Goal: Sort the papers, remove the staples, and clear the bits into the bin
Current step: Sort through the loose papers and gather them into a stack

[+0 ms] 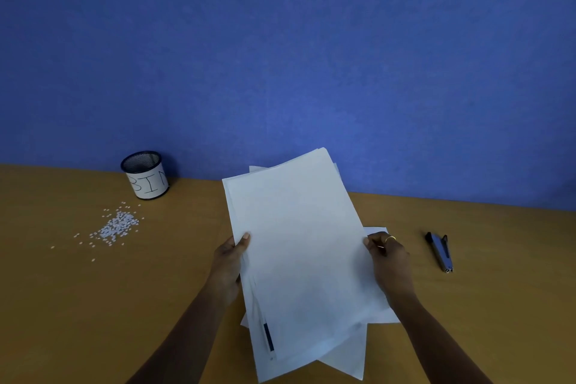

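Papers (299, 252) sit gripped between left hand (229, 262) and right hand (388, 259).

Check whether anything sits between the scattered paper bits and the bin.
Nothing visible does. The paper bits lie on the table just in front of the bin, with only bare tabletop between them. The left hand and right hand grip the stack of papers off to the right.

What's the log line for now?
left hand: holds papers | right hand: holds papers | bits: loose beside bin | stapler: untouched
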